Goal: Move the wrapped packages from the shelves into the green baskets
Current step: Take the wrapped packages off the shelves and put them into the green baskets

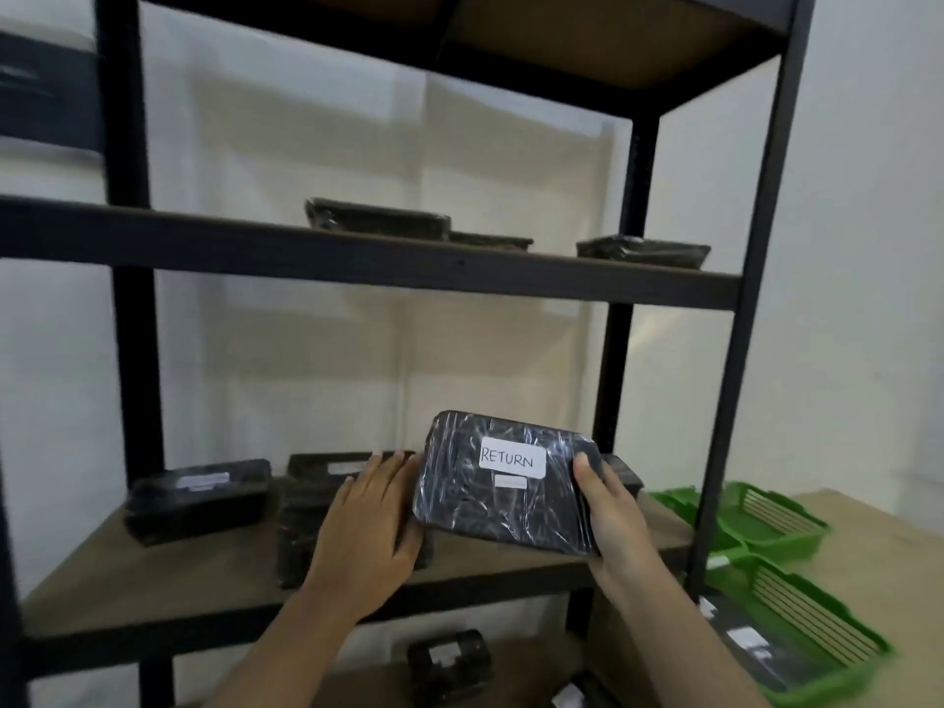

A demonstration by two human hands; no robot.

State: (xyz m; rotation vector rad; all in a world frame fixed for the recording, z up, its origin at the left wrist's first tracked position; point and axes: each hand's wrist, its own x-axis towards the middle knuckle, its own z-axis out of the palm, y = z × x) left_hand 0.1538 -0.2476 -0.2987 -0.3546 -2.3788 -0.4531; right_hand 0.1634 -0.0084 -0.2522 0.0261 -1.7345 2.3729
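Observation:
A black wrapped package point(511, 482) with a white label reading RETURN is tilted up above the middle shelf point(204, 574). My right hand point(613, 513) grips its right edge, thumb on the front. My left hand point(370, 523) lies with straight fingers against its left edge, over another black package point(316, 508). One more package point(199, 498) sits at the shelf's left. Two green baskets stand on a table to the right: the far one point(766, 518) looks empty, the near one point(817, 641) holds black packages.
The upper shelf point(357, 263) carries three more wrapped packages point(378, 219). A lower shelf holds another package point(449, 661). Black metal uprights point(740, 350) frame the shelf unit, the right one standing between the shelf and the baskets. A wooden table point(878, 564) lies right.

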